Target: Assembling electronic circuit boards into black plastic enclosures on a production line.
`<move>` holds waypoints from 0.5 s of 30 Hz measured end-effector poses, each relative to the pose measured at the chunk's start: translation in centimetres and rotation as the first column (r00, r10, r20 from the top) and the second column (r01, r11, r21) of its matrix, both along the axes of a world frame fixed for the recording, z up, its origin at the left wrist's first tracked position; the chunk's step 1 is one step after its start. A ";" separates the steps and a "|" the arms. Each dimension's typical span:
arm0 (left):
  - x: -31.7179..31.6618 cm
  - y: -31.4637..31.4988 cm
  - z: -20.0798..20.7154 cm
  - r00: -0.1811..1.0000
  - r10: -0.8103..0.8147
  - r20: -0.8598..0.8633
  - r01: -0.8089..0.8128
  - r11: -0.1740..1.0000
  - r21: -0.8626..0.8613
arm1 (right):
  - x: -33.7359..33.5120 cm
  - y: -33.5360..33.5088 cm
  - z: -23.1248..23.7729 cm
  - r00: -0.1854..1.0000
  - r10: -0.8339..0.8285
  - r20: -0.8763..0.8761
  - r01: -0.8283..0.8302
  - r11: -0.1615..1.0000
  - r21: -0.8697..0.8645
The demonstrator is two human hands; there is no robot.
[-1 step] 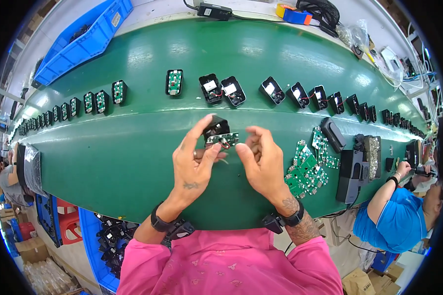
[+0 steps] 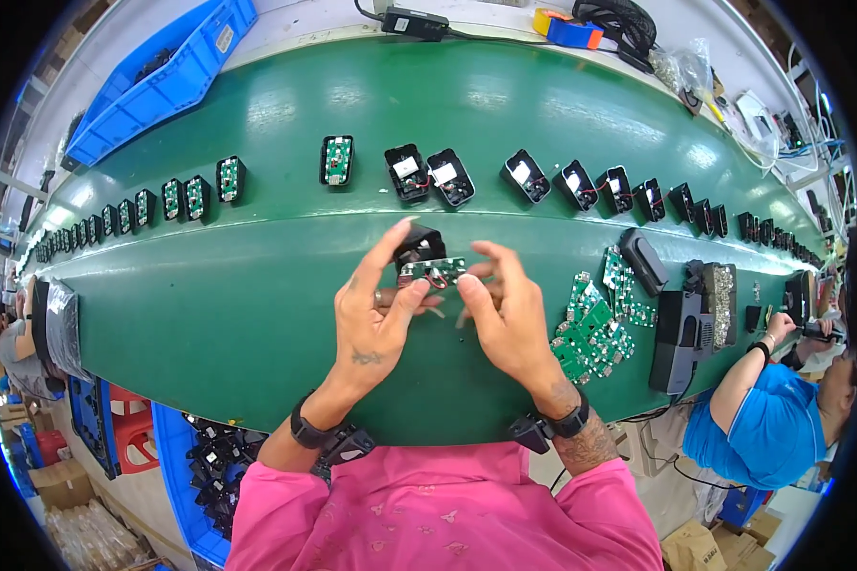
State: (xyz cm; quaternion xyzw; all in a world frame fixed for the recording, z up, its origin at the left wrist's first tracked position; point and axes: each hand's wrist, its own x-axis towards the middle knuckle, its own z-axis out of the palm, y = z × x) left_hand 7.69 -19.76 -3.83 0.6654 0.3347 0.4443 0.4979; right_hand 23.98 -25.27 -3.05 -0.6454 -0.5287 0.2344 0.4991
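Observation:
At the middle of the green bench, my left hand (image 2: 367, 319) is closed round an open black plastic case (image 2: 419, 245), its index finger along the case's side. A small green circuit board (image 2: 445, 269) with red wires (image 2: 436, 281) lies tilted across the case's near edge. My left thumb presses near the board's left end. My right hand (image 2: 509, 319) has its thumb tip on the board's right end, with the index finger curled above it. The other fingers are partly hidden behind.
Black cases with white parts inside (image 2: 449, 177) line the right; cases holding green boards (image 2: 337, 160) run left. Loose circuit boards (image 2: 590, 333) lie right of my hands, beside a grey-black device (image 2: 678, 338). A co-worker in blue (image 2: 767, 423) sits at far right. A blue bin (image 2: 176, 476) stands lower left.
My right hand has shifted slightly left, bringing its thumb onto the board's end. The board has moved a little; the left hand stays nearly still.

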 end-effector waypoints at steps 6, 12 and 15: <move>-0.1 0.1 0.5 0.995 -0.078 0.061 0.087 0.982 -0.169 | 1.6 -0.1 -0.4 0.867 0.184 -0.462 -0.267 0.956 -0.120; 0.4 -0.1 0.9 0.979 -0.202 -0.039 0.186 0.949 -0.253 | 1.4 -0.7 -0.5 0.778 0.176 -0.603 -0.162 0.984 0.078; 0.7 -0.3 0.6 0.984 -0.170 0.052 0.178 0.930 -0.322 | 1.0 -0.7 -0.5 0.878 0.249 -0.410 -0.195 0.966 0.169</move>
